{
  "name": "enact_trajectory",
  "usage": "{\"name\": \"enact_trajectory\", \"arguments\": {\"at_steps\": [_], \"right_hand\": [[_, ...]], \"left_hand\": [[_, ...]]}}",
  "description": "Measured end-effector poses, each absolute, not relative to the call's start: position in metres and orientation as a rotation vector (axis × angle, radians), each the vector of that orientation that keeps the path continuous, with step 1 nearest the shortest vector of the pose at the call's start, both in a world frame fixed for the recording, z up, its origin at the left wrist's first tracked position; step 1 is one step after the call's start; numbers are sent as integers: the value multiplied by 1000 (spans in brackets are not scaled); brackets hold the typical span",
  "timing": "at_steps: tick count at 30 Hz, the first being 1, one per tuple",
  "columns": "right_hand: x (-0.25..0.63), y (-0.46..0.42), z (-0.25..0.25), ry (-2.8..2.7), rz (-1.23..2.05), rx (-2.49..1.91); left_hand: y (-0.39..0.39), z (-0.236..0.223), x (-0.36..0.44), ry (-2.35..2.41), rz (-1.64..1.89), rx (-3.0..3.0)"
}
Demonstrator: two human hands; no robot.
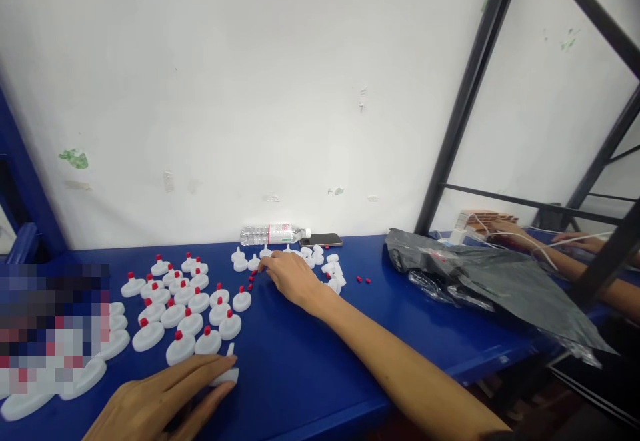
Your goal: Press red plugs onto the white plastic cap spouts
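My left hand (165, 394), at the front of the blue table, pinches a white plastic spout cap (227, 376) between thumb and fingers. Its narrow spout points up with no red tip on it. Farther back, my right hand (290, 273) reaches in with fingers bent down and drawn together. Its fingertips are beside small red tips (251, 286) lying on the table; whatever they pinch is hidden. Bare white spout caps (241, 264) stand just behind that hand. Left of it stand many white spout caps with red tips (191, 323) on their spouts.
A clear bottle (280, 234) and a phone (325, 240) lie along the wall. Loose white caps (334, 271) and two red tips (363, 280) are to the right. A grey plastic bag (480, 274) covers the table's right end, below a dark metal post (465, 101). Another person's arms (565, 261) show beyond.
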State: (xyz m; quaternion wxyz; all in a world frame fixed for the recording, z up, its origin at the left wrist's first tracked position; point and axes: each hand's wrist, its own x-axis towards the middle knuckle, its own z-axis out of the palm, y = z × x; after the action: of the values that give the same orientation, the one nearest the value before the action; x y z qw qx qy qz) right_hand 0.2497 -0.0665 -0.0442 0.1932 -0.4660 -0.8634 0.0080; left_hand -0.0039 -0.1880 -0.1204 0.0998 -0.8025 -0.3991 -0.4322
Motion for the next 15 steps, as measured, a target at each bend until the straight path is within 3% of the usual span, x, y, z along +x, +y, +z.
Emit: {"name": "enact_trajectory", "arguments": {"at_steps": [10,15], "right_hand": [[245,-78,-16,-2076,491,-1058],[243,-91,-3,-1942,1255,-626]], "left_hand": [[-183,-124,-16,-1087,-1116,-2526],[-177,-131,-38,-945,-1071,-2542]]}}
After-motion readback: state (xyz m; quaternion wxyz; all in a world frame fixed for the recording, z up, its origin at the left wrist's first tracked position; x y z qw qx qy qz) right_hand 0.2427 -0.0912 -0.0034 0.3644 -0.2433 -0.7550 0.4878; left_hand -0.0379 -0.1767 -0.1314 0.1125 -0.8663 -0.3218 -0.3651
